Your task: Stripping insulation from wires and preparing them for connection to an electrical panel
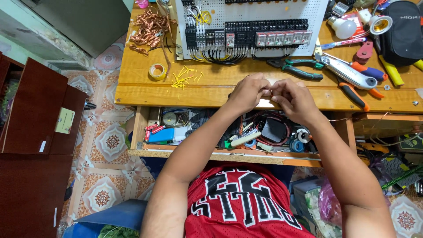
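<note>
Left hand (247, 91) and right hand (294, 98) meet fingertip to fingertip above front edge of varnished wooden workbench (211, 94). Fingers pinched together on something tiny; item too small to identify. Just below grip: open drawer (185, 153) of mixed parts. Beyond grip: green-handled pliers (296, 68), white perforated wiring board (251, 27). Far left of grip: yellow wire offcuts (185, 77), tape roll (157, 71).

A honey-brown wooden counter (145, 94) is carrying a white perforated panel (304, 9) lined with black terminal blocks (264, 25), beside coppery wire scraps (150, 27), yellow wire clippings (184, 78) and green-handled pliers (297, 69). A red jersey (240, 202) is showing black, white-edged lettering, while cream floor tiles (110, 141) are displaying orange floral medallions.
</note>
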